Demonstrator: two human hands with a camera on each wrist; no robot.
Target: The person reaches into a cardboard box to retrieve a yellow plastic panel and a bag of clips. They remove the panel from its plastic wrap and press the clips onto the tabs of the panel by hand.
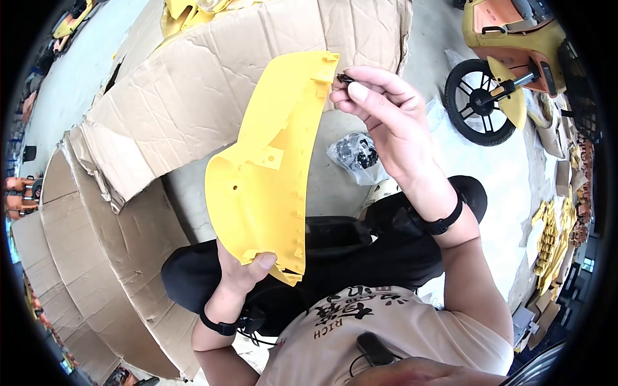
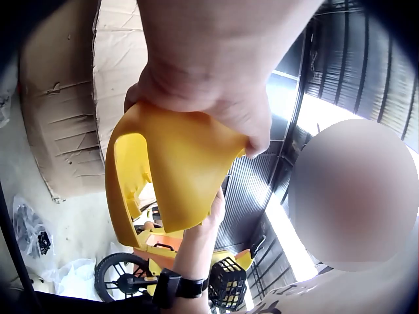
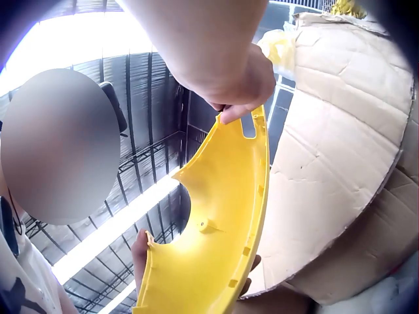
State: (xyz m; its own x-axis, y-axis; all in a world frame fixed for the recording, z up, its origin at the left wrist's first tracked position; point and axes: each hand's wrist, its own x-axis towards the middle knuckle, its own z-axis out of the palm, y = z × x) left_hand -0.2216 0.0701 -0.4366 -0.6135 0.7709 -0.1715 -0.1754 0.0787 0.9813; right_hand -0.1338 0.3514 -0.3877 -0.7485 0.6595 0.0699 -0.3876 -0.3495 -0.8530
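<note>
A curved yellow plastic panel (image 1: 257,193) is held up over the lap, its ribbed inner side toward the head camera. My left hand (image 1: 243,267) grips its lower end, thumb on the edge. At the upper edge, my right hand (image 1: 393,122) pinches a small black piece (image 1: 345,78) between thumb and fingers, close against the panel's rim. In the left wrist view the smooth outside of the panel (image 2: 183,170) shows under my left hand (image 2: 203,98). The right wrist view has my right hand (image 3: 242,88) at the panel's top corner (image 3: 229,163), beside a slot.
Large cardboard boxes (image 1: 167,103) stand in front and at the left, yellow parts (image 1: 193,16) in one. A clear bag of black pieces (image 1: 356,153) lies on the floor. At the upper right is a yellow and orange vehicle with a black wheel (image 1: 479,101).
</note>
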